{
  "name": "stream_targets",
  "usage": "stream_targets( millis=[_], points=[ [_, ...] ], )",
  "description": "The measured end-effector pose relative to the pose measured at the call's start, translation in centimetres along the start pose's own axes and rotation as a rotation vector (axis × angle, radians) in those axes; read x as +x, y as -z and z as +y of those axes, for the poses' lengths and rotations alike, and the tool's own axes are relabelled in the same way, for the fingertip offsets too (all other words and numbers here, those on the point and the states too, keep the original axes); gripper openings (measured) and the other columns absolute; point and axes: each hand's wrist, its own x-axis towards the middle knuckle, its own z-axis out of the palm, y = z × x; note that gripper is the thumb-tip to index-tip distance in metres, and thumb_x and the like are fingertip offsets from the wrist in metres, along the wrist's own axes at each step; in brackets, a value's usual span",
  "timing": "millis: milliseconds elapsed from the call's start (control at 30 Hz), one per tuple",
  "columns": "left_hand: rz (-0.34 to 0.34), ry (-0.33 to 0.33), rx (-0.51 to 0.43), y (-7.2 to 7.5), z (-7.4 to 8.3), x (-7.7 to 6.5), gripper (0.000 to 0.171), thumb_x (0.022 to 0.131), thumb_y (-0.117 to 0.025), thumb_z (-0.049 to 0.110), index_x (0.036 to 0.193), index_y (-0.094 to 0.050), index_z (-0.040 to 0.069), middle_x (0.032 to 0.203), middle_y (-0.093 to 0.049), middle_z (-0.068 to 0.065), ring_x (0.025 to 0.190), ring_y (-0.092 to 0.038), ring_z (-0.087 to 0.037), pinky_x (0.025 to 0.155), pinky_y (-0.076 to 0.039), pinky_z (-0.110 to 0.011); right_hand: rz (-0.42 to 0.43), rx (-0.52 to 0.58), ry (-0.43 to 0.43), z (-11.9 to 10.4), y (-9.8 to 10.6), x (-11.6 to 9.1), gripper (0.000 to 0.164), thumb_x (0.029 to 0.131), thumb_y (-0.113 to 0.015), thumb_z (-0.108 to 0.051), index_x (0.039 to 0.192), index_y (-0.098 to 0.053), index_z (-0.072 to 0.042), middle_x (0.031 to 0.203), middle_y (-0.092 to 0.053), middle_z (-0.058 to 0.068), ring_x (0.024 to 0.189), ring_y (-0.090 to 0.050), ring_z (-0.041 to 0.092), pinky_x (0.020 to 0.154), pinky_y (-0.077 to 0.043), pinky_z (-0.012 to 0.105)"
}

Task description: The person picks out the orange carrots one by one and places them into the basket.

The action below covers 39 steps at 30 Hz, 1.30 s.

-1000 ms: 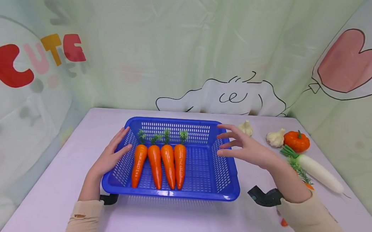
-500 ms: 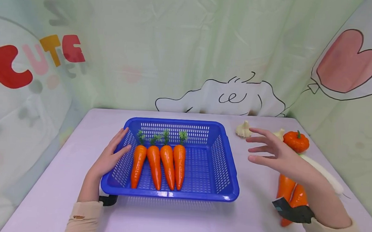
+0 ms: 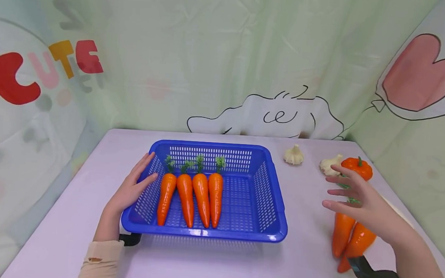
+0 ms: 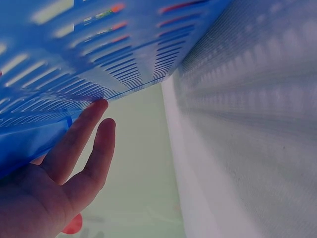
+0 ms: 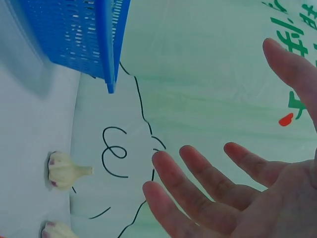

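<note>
My left hand [image 3: 131, 188] rests at the left side of a blue plastic basket [image 3: 235, 234], fingers straight along its wall and the thumb over the rim. In the left wrist view, two fingers [image 4: 101, 146] lie against the outside of the slotted wall. Several orange carrots [image 3: 200, 199] with green tops lie side by side in the basket's left half. My right hand [image 3: 360, 198] is apart from the basket, fingers spread and holding nothing. It hovers close over loose carrots [image 3: 342, 234] on the right of the table, partly hiding them.
Two garlic bulbs [image 3: 293, 155] and an orange pumpkin [image 3: 363, 168] sit at the back right. A white radish [image 3: 396, 209] is mostly hidden behind the right hand. The table [image 3: 303, 263] meets a printed curtain [image 3: 227, 62] at its back.
My right hand has moved right, from over the basket's right rim to above the loose carrots. The left hand and the basket have stayed in place.
</note>
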Motion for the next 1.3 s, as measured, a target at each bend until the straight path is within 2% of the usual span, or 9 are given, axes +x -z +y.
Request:
stream_targets(
  millis=[300,533,600,700,767,867,933,1000,1300],
  points=[
    [-0.004,0.014,0.008,0.1,0.1,0.0,0.062,0.093,-0.049,0.034,0.147,-0.018,0.029,0.153,-0.006,-0.007,0.138,-0.006,-0.033,0.099,-0.011,-0.068,0.099,-0.052,-0.096,2.7,0.0,-2.3,0.076,0.085,-0.065,-0.015,0.145,-0.018,-0.011,0.123,-0.043,0.013,0.088,-0.042,-0.018,0.066,-0.053,0.028],
    [-0.001,0.006,0.012,0.2,0.4,-0.3,0.062,0.094,-0.049,0.031,0.147,-0.018,0.026,0.153,-0.006,-0.01,0.137,-0.006,-0.036,0.099,-0.011,-0.069,0.157,-0.044,-0.189,5.2,0.2,-3.5,0.081,0.085,-0.065,-0.017,0.146,-0.013,-0.008,0.127,-0.036,0.032,0.081,-0.038,-0.022,0.06,-0.052,0.032],
    [-0.003,0.009,0.009,0.2,0.6,-0.3,0.062,0.094,-0.049,0.03,0.147,-0.018,0.025,0.153,-0.006,-0.01,0.137,-0.006,-0.036,0.099,-0.011,-0.069,0.165,-0.049,-0.217,6.0,0.3,-3.8,0.082,0.085,-0.065,-0.02,0.147,-0.012,-0.009,0.126,-0.036,0.032,0.079,-0.037,-0.023,0.061,-0.053,0.034],
    [-0.005,0.014,0.002,0.2,0.7,-0.4,0.062,0.094,-0.049,0.029,0.147,-0.018,0.025,0.153,-0.006,-0.01,0.138,-0.006,-0.036,0.099,-0.011,-0.069,0.178,-0.059,-0.243,7.2,0.3,-4.1,0.081,0.086,-0.064,-0.024,0.147,-0.013,-0.011,0.123,-0.041,0.023,0.079,-0.038,-0.023,0.06,-0.052,0.028],
    [-0.007,0.016,0.002,0.2,0.8,-0.3,0.062,0.094,-0.049,0.029,0.147,-0.018,0.025,0.153,-0.005,-0.01,0.138,-0.006,-0.036,0.099,-0.011,-0.069,0.186,-0.066,-0.27,7.9,0.1,-4.4,0.08,0.086,-0.064,-0.026,0.147,-0.014,-0.013,0.121,-0.042,0.022,0.079,-0.043,-0.017,0.062,-0.053,0.031],
    [-0.008,0.016,0.0,0.1,0.7,-0.3,0.062,0.094,-0.049,0.029,0.147,-0.017,0.025,0.153,-0.005,-0.009,0.138,-0.006,-0.036,0.099,-0.011,-0.069,0.183,-0.061,-0.314,8.6,-0.1,-4.6,0.081,0.087,-0.062,-0.03,0.147,-0.012,-0.008,0.127,-0.039,0.027,0.092,-0.055,0.014,0.067,-0.053,0.046],
    [-0.008,0.013,0.001,0.1,0.6,-0.2,0.062,0.094,-0.049,0.029,0.147,-0.017,0.025,0.153,-0.005,-0.01,0.137,-0.006,-0.036,0.099,-0.012,-0.069,0.18,-0.06,-0.357,8.9,-0.2,-4.7,0.083,0.088,-0.061,-0.033,0.146,-0.01,-0.003,0.131,-0.032,0.034,0.099,-0.049,0.039,0.069,-0.048,0.059],
    [-0.006,0.01,-0.001,0.0,0.5,-0.2,0.062,0.094,-0.049,0.029,0.147,-0.018,0.026,0.153,-0.006,-0.009,0.137,-0.006,-0.036,0.099,-0.011,-0.069,0.183,-0.064,-0.387,9.1,-0.3,-4.7,0.083,0.088,-0.059,-0.034,0.144,-0.009,0.001,0.132,-0.029,0.037,0.105,-0.038,0.055,0.069,-0.047,0.06],
    [-0.004,0.006,0.002,0.1,0.3,-0.1,0.062,0.094,-0.048,0.033,0.147,-0.018,0.027,0.153,-0.006,-0.008,0.138,-0.006,-0.034,0.099,-0.011,-0.068,0.179,-0.063,-0.474,10.6,-1.0,-5.2,0.086,0.087,-0.059,-0.039,0.143,-0.01,0.005,0.131,-0.024,0.04,0.105,-0.035,0.057,0.068,-0.05,0.055]
  ],
)
